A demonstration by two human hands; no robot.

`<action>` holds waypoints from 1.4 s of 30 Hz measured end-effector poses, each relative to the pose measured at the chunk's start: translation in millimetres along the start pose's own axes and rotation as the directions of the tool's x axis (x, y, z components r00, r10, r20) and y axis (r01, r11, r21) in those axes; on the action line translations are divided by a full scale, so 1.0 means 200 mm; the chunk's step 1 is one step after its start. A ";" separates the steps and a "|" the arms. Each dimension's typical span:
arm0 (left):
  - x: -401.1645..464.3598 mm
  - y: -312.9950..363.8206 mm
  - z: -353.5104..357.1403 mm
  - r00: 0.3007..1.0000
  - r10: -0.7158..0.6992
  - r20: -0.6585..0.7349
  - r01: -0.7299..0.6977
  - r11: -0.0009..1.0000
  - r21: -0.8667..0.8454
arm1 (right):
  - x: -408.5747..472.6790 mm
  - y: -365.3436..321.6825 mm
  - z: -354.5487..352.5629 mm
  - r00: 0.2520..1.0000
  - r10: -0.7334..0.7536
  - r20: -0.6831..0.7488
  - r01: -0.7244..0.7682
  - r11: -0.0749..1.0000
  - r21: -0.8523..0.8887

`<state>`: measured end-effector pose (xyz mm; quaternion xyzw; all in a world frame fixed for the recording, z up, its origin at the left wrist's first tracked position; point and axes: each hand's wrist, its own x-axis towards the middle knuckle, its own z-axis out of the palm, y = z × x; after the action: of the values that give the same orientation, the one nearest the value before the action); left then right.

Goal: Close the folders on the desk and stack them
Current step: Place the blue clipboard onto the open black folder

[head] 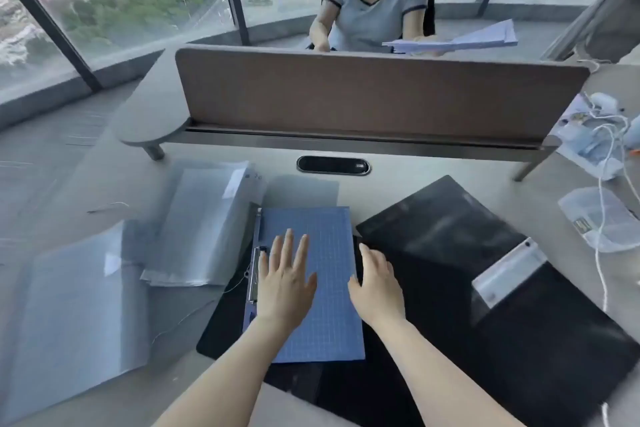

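The blue folder (311,281) lies closed at the lower middle of the frame, its grid-patterned cover up and its metal clip along the left edge. My left hand (284,281) rests flat on that cover, fingers spread and holding nothing. My right hand (377,284) sits at the folder's right edge, fingers loosely curled against the edge, not clamped on anything I can tell. Under and to the right of the blue one spreads an open black folder (485,281) with a clear pocket on it. To the left lie two translucent folders: one (204,222) at middle left, another (69,315) at lower left. All rest on the grey desk (398,173). Beyond the brown divider (363,94), at the top of the frame, a seated person (374,0) holds papers.
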<state>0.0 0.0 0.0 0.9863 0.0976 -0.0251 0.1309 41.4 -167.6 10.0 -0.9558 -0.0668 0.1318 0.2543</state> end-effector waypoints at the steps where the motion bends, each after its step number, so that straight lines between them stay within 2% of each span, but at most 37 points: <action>1: -0.02 -0.02 0.02 0.998 -0.029 0.064 0.029 0.999 0.014 | -0.01 0.00 0.02 0.998 0.057 0.037 -0.057 0.998 -0.004; 5: -0.10 -0.10 0.14 0.987 -0.074 0.144 0.067 0.996 0.055 | -0.05 0.06 0.14 0.977 0.190 0.098 -0.188 0.982 -0.027; 9: -0.12 -0.14 0.19 0.974 -0.067 0.216 0.051 0.996 0.079 | -0.05 0.06 0.19 0.971 0.222 0.087 -0.221 0.975 -0.024; 15: -0.16 -0.19 0.28 0.977 -0.058 0.207 0.045 0.997 0.068 | -0.04 0.09 0.22 0.976 0.207 0.070 -0.203 0.977 -0.061; 21: -0.16 -0.21 0.30 0.979 -0.052 0.199 0.041 0.997 0.060 | 0.10 0.13 0.13 0.982 0.189 0.008 -0.189 0.982 -0.010; 24: -0.16 -0.17 0.29 0.977 -0.061 0.203 0.052 0.997 0.051 | 0.21 0.15 0.08 0.986 0.160 0.045 -0.160 0.987 -0.020; 30: -0.09 -0.02 0.25 0.966 0.088 0.243 -0.094 0.996 0.012 | 0.36 0.15 0.06 0.981 0.159 0.115 -0.147 0.984 -0.105; 36: -0.02 0.15 0.30 0.941 0.243 0.236 -0.240 0.970 -0.042 | 0.40 0.17 0.08 0.985 0.157 0.069 -0.144 0.976 -0.163; 42: 0.02 0.24 0.33 0.906 0.288 0.309 -0.303 0.953 0.001 | 0.43 0.19 0.09 0.987 0.155 0.029 -0.149 0.977 -0.153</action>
<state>11.6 -61.8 -51.9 0.9767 -0.0748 -0.1595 0.1225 121.0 -174.5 -42.1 -0.9716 -0.0084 0.1649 0.1693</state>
